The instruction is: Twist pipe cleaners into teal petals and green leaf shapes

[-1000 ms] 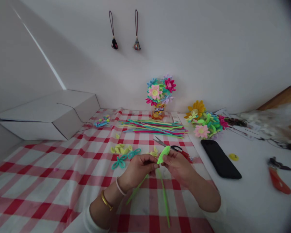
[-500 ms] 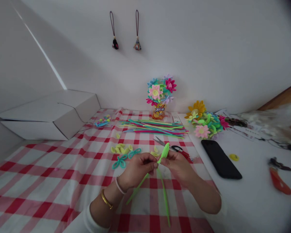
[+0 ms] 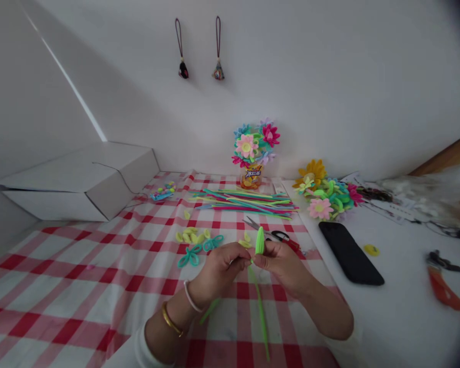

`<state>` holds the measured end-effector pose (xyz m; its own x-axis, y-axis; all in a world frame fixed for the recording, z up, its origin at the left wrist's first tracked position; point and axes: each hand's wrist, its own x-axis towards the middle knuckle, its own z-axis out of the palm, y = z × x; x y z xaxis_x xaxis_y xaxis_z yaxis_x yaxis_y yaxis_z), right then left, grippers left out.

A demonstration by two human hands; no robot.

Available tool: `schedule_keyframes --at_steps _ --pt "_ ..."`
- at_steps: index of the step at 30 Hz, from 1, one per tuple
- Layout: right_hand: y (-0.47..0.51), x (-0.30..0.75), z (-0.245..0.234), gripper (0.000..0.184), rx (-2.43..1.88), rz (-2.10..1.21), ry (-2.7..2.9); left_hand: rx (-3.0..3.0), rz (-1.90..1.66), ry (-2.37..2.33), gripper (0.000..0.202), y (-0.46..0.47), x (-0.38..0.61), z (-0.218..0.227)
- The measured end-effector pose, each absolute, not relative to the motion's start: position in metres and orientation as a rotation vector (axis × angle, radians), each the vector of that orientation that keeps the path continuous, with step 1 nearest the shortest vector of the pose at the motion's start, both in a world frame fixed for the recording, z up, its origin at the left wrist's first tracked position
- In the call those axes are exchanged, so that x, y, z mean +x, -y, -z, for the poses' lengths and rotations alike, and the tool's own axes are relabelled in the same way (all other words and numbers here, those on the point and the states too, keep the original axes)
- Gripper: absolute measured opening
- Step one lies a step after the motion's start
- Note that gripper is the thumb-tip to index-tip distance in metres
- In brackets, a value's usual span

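The room is dim and greyish, with soft, even light over the wall point(image 3: 322, 82) and the checked cloth point(image 3: 145, 286). One thin, bright streak of light point(image 3: 67, 82) slants down at the left, beside a broad darker band of shade. The hanging charms point(image 3: 218, 70) cast faint shadows on the wall. The green bundle point(image 3: 259, 241) looks vivid in the muted light. The jar point(image 3: 251, 176) near the middle is fairly clear; the plastic bag point(image 3: 437, 189) and red-handled tool point(image 3: 444, 294) at right blur, and the right-hand corners darken to black.
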<state>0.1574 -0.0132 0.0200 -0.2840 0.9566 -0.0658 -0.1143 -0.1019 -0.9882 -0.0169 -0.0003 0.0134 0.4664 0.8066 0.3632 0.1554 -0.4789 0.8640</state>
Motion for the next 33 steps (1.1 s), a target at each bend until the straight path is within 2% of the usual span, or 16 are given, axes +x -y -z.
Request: schedule_keyframes --at_steps 4,9,14,23,33 --pt "0.013 0.159 -0.021 0.019 -1.124 -1.427 1.396 1.738 -0.951 -0.851 0.007 -0.004 -0.017 -0.012" --pt "0.018 0.154 -0.027 0.012 -1.112 -1.1 1.84 1.148 -0.89 -0.759 0.025 -0.01 -0.02 -0.013" --pt "0.022 0.15 -0.026 0.006 -1.144 -1.064 2.002 0.92 -0.995 -0.724 0.02 -0.012 -0.021 -0.014" --pt "0.012 0.152 -0.022 0.016 -1.258 -1.084 1.629 0.715 -1.141 -0.726 0.019 -0.016 -0.022 -0.018" --pt "0.006 0.148 -0.015 0.017 -1.181 -1.224 1.115 0.651 -1.249 -0.731 0.022 -0.014 -0.014 -0.011"
